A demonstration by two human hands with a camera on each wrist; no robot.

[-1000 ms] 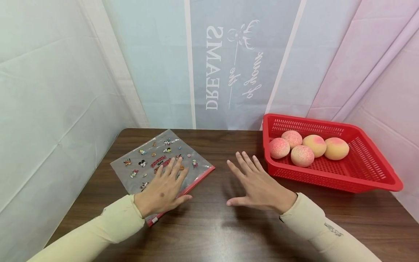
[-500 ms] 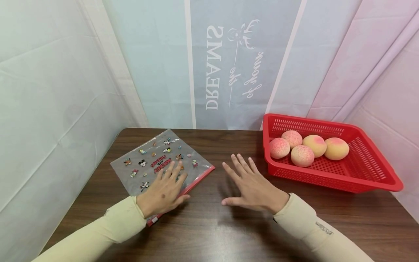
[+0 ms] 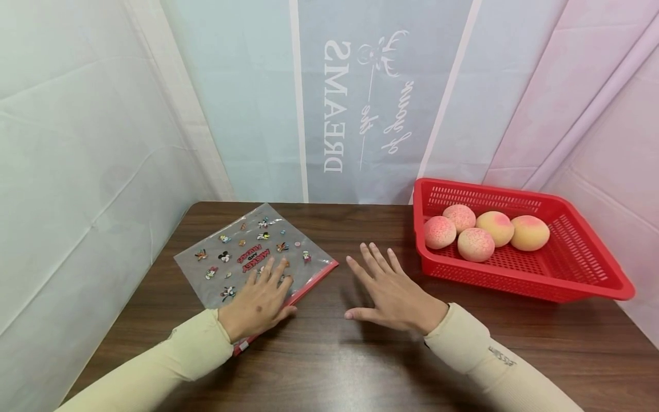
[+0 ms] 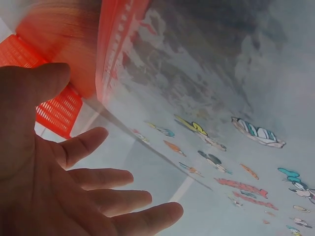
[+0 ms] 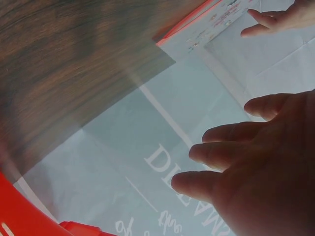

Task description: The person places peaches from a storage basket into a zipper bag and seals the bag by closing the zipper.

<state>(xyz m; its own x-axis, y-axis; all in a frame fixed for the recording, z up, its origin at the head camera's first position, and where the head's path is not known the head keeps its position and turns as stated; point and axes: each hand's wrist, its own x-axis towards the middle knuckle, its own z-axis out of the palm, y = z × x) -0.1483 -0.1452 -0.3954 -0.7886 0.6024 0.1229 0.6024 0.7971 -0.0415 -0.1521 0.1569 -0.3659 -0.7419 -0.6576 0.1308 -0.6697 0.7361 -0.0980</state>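
A clear zip bag (image 3: 216,280) printed with small cartoon figures lies flat on the table, its red slider edge (image 3: 314,280) facing the right front. Over its lower right part my left hand (image 3: 257,303) hovers palm down with fingers spread; the left wrist view shows a gap between palm and bag (image 4: 221,147). My right hand (image 3: 396,294) is held above the bare wood to the right of the bag, fingers straight and spread, holding nothing. Several pink and yellow peaches (image 3: 476,245) lie in the red basket (image 3: 515,280) beyond the right hand.
The brown wooden table (image 3: 329,366) ends at a pale blue curtain (image 3: 262,114) with white lettering at the back. A white cloth wall (image 3: 92,143) borders the left side, and pinkish cloth (image 3: 618,131) hangs at the right behind the basket.
My right hand has drifted left and slightly down, a little closer to the bag. The left hand has shifted very slightly right. Bag, basket and peaches stay in place.
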